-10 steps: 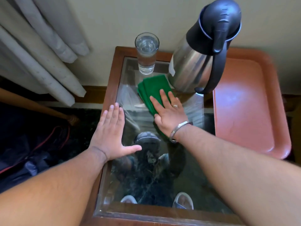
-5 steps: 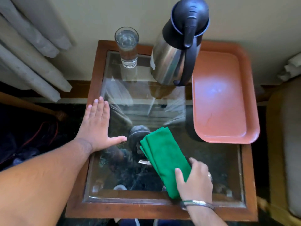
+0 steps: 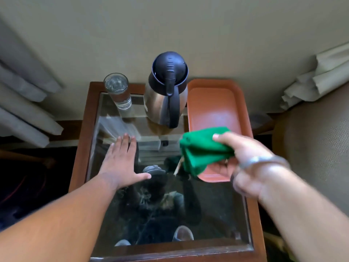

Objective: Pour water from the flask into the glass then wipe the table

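Fingers of the right hand are pinched around a folded green cloth, thumb on top and the other fingers curled beneath, so the cloth is held clear of the table at the centre right of the frame, over the near end of an orange tray; that hand is blurred, and a metal bangle circles its wrist. At centre left, the left hand lies flat, palm down, on the glass top, its fingers straight and close together, thumb spread toward the middle, gripping nothing. A wooden-framed table fills the lower middle of the frame, and its glass pane reflects the person standing over it. Toward the upper middle, at the far edge of the table, a steel flask with a black lid and black handle stands upright, just left of the tray. To the flask's left, apart from it, a clear glass stands upright near the far left corner, with water visible in it. Pale curtain folds hang at the upper left, against a plain beige wall. At the right edge, a chair upholstered in brown stands beside the table, with more pale fabric bunched above it.
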